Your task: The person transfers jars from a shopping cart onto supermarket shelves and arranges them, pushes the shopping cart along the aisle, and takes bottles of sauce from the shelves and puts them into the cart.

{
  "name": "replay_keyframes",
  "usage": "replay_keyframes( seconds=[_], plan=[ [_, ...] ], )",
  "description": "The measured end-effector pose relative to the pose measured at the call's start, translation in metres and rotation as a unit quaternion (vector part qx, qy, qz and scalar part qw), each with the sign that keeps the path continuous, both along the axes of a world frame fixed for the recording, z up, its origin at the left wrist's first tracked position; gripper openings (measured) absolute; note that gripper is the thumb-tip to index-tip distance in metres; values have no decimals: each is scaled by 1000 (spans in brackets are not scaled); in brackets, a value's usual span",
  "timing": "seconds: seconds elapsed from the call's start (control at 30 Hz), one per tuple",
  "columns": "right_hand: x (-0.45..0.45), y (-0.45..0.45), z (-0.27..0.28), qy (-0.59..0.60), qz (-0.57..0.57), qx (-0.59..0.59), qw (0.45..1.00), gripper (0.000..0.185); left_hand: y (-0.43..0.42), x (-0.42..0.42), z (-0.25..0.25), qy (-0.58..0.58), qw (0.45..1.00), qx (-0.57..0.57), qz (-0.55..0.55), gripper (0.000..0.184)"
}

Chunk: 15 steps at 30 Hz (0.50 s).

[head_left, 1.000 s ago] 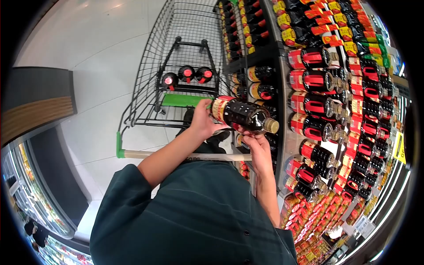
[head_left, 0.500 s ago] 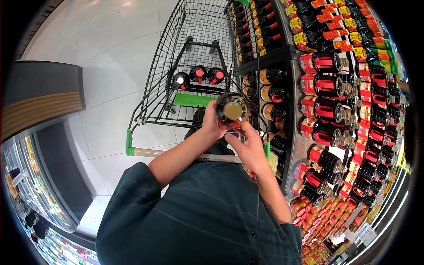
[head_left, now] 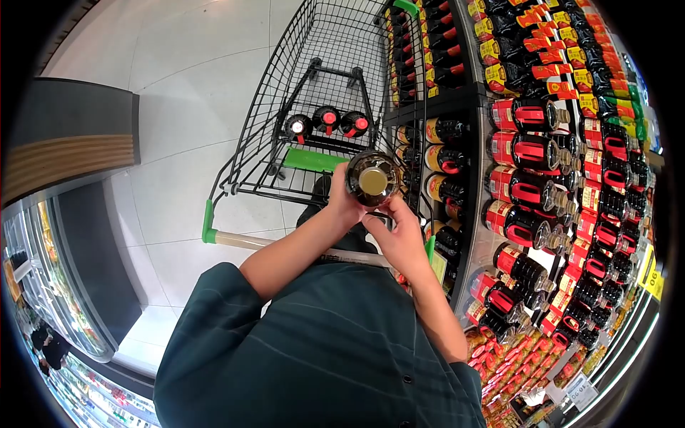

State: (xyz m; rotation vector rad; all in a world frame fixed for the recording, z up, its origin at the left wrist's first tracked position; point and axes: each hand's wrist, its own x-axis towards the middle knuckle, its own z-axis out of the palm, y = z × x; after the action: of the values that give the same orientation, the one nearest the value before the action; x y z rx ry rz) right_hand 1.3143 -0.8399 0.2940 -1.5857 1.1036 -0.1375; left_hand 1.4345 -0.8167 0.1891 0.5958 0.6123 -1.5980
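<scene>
A dark bottle with a gold cap (head_left: 373,180) is held up in front of my chest, its cap toward me. My left hand (head_left: 344,198) wraps round the bottle's left side. On the lower right, my right hand (head_left: 398,232) has its fingers curled against the bottle, the thumb lying near its base. Most of the bottle's label is hidden from this angle. Just beyond is a black wire shopping cart (head_left: 246,153), with three dark, red-handled bottles (head_left: 327,118) standing in a row inside it.
Shelves of red-labelled bottles (head_left: 524,151) line the right side, with yellow-labelled bottles (head_left: 499,77) farther off. The cart's handlebar (head_left: 242,241) runs across in front of my waist. A dark counter (head_left: 78,135) and a refrigerated case (head_left: 75,278) stand at left.
My view has shifted slightly, so the cart and shelves sit a little farther right. Both hands keep the bottle, which is turned slightly, its cap showing a little farther left.
</scene>
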Motion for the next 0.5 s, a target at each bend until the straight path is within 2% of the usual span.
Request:
replay_keyframes(
  seconds=[0.13,0.23,0.27,0.3,0.37,0.4,0.5],
  plan=[
    [1,1,1,-9,0,-13,1000,33,2,1,2,4,1000,-8,12,54],
    [-1,2,1,-24,-34,6,999,28,2,0,1,53,998,-16,29,46],
    [-4,1,-2,-19,-38,15,999,27,0,-1,2,38,999,17,16,48],
    [-8,0,-4,-14,-41,25,999,26,-1,-9,-18,42,998,8,38,49],
    [-4,-4,4,-30,-69,65,995,23,-4,-11,-23,45,999,9,14,49],
    [-5,-4,4,-20,-76,64,995,22,-3,-9,-10,31,999,18,16,45],
    [-14,-6,-10,-13,-103,66,992,22,-1,-15,-21,-57,995,75,-14,41]
  ],
)
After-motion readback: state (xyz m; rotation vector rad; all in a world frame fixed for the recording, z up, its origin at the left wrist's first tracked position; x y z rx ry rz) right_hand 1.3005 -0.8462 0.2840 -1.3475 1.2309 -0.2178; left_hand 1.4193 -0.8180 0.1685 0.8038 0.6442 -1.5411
